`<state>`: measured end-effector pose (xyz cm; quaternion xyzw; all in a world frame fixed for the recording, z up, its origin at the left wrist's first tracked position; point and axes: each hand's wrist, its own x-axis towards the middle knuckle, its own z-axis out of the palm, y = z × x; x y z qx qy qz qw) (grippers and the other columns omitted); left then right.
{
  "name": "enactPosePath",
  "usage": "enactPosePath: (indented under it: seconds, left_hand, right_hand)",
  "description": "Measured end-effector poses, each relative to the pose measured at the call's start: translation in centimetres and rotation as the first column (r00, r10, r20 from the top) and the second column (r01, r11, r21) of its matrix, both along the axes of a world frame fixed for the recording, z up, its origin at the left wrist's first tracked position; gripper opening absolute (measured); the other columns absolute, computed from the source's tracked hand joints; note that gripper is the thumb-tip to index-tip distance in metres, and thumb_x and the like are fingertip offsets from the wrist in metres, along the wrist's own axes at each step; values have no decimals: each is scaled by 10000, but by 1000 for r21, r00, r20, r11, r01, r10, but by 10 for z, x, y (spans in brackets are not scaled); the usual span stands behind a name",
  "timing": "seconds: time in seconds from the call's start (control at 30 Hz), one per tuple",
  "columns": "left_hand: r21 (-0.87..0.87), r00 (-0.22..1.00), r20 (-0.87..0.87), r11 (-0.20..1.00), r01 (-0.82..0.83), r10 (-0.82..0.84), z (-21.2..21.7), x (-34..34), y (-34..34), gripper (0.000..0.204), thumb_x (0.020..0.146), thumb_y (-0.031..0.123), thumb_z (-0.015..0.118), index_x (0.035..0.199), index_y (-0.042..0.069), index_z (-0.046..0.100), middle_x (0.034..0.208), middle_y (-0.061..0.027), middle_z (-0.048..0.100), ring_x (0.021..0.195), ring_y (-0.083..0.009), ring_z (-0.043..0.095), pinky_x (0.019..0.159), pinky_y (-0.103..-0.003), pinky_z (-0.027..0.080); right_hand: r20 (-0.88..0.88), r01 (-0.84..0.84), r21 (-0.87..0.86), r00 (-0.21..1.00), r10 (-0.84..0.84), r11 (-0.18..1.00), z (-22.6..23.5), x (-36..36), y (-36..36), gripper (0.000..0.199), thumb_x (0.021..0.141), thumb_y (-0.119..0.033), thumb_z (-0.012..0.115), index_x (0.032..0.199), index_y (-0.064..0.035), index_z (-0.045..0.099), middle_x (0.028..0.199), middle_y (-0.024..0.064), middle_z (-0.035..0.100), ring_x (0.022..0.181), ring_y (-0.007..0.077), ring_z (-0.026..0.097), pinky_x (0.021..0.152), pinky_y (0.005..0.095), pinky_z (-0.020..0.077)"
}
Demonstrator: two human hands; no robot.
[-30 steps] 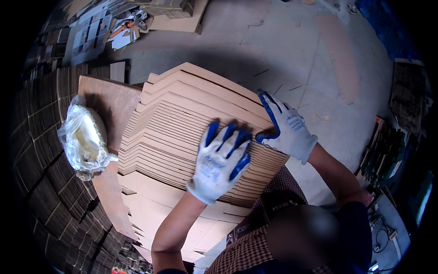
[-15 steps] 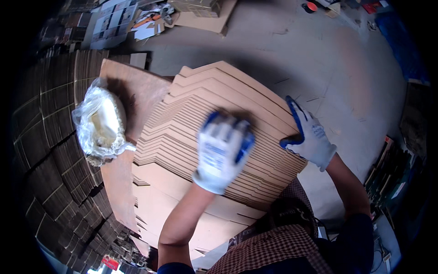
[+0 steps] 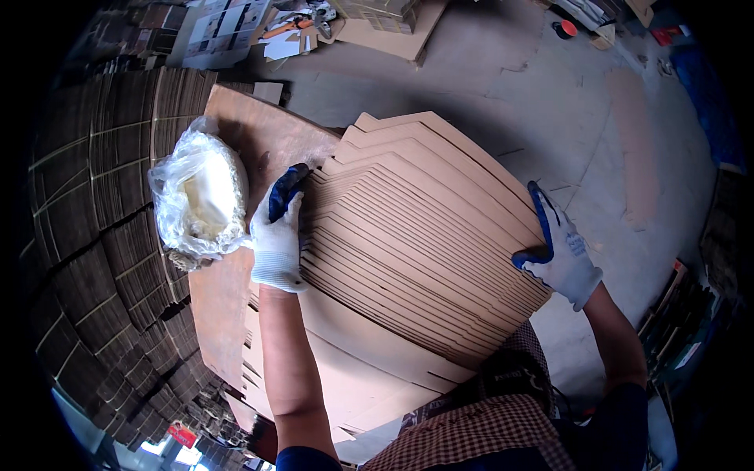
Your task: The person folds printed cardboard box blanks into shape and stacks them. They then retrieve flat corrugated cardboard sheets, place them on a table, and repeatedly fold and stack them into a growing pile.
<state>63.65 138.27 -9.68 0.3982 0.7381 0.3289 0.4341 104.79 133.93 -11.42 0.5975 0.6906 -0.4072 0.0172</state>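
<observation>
A fanned stack of brown cardboard sheets (image 3: pixel 424 235) lies in overlapping steps across the table, over more flat cardboard (image 3: pixel 369 353). My left hand (image 3: pixel 276 243), in a white glove with blue-coated fingers, is at the stack's left edge, fingers stretched out. The palm side of that hand is partly hidden. At the right edge my right hand (image 3: pixel 561 255), gloved the same way, has thumb and fingers spread against the sheet edges. Close to the left hand stands a plastic-lined bowl (image 3: pixel 206 192) holding a whitish substance.
The brown tabletop (image 3: pixel 216 314) shows along the left. Tied cardboard bundles (image 3: pixel 118 180) are piled beyond it. Cardboard boxes (image 3: pixel 385 14) and scraps lie on the grey floor (image 3: pixel 487 71) at the back. Stacked flat items (image 3: pixel 671 322) stand at the right.
My left hand has moved from the middle of the sheets to their left edge. My right hand stays at the right edge. The whole view has shifted slightly.
</observation>
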Motion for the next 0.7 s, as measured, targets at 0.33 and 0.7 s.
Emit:
enactPosePath:
  seconds: [0.33,0.7]
  left_hand:
    - [4,984,151,995,-98,97,9,1,13,272,979,38,577,1234,-44,619,1182,-88,673,1097,-156,611,1006,-274,444]
    - [-127,971,-73,964,-236,228,-22,7,41,319,867,256,780,1007,-26,725,821,33,650,675,-58,541,610,-196,438]
  right_hand:
    - [-20,9,-24,1000,-10,1000,7,-2,4,1033,744,-298,816,1559,-116,208,1480,228,401,1315,422,447,1106,495,369]
    - [-19,-52,75,998,54,996,2,3,2,1010,763,-425,777,1544,-67,244,1517,226,359,1300,400,475,1086,476,389]
